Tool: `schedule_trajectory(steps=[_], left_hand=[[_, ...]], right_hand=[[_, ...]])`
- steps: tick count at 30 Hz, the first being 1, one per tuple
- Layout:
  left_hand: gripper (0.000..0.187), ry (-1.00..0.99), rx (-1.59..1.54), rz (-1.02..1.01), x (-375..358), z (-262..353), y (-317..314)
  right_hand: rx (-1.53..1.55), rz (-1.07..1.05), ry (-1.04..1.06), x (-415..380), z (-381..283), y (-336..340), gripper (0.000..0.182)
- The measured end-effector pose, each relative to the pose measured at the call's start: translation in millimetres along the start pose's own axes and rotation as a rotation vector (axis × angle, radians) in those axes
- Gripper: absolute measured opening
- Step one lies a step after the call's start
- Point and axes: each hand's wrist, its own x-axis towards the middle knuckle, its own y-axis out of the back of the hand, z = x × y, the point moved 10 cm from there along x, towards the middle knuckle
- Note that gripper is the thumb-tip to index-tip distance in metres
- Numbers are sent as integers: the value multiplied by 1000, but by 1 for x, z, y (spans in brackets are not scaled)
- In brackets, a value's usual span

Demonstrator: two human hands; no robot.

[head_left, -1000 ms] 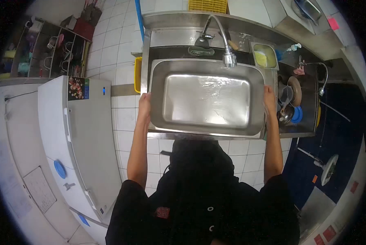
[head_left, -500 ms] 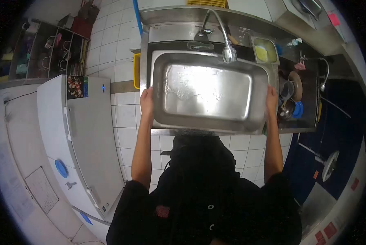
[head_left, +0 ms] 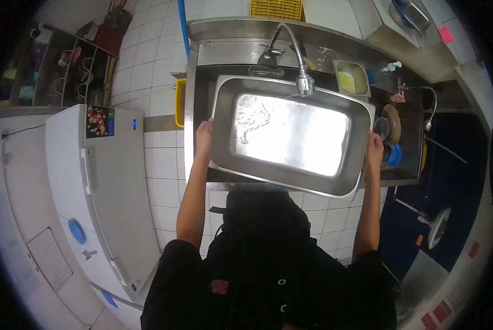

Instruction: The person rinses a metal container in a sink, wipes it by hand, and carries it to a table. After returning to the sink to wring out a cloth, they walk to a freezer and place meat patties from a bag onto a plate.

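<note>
A large rectangular steel pan (head_left: 219,148) is held over the sink, tilted in view so its right end sits closer to me. A little water shows on the left part of its shiny bottom. My left hand (head_left: 204,137) is closed on the pan's left rim. On the right rim, my right hand (head_left: 374,148) is closed too. The curved faucet (head_left: 305,85) hangs over the pan's far edge. Beyond that edge lies a small greenish dish (head_left: 266,71) beside the faucet base.
A steel container with something yellow (head_left: 352,78) stands behind the pan's right corner. Dishes, including a brown plate (head_left: 392,125) and a blue item (head_left: 395,155), lie right of it. A white fridge (head_left: 117,192) stands at left, a yellow bin (head_left: 180,103) beside the sink.
The pan has shifted right and turned, its right end now nearer me and past the counter's front edge. Both hands moved with it. The water has gathered toward the left.
</note>
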Motion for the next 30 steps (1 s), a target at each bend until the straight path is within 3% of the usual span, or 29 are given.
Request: schedule_trajectory(steps=[2,4,6,7,10,14,17,20,22,23,24,28,29,30], left_hand=[[27,57,70,20,27,-43,-6],[41,239,40,-100,16,-60,-46],[45,461,-71,-141,-2,-80,-88],[43,480,-53,-188,13,-116,-103],[39,600,-330,-519,-7,-148,-187],[33,657,-597,-555,-25,-180,-287],[33,615,-520,-331,-20,-216,-330],[34,487,-631,-362,-35,-201,-361],[37,599,-473,-453,-54,-205,-378],[38,708,-592,-480,-73,-196,-391],[39,816,-713,-505,-94,-173,-401],[39,631,-1005,-640,-89,-89,-441],[38,676,-996,-608,-89,-75,-445],[37,720,-987,-578,-93,-47,-445]], right_hand=[[-188,-57,105,-20,-46,10,9],[-164,-59,119,-35,-85,28,4],[-204,-18,99,-51,-131,42,12],[-209,3,111,-62,-159,47,12],[-255,79,217,-94,-231,57,13],[-466,239,353,-139,-306,56,15],[-477,312,485,-166,-342,67,16],[-654,461,632,-193,-383,75,14],[-738,501,648,-204,-399,95,9],[-691,504,693,-209,-405,102,9],[-643,506,738,-214,-411,107,9],[-714,707,908,-251,-440,110,13],[-648,600,983,-258,-443,109,13],[-647,680,1020,-267,-447,110,14]])
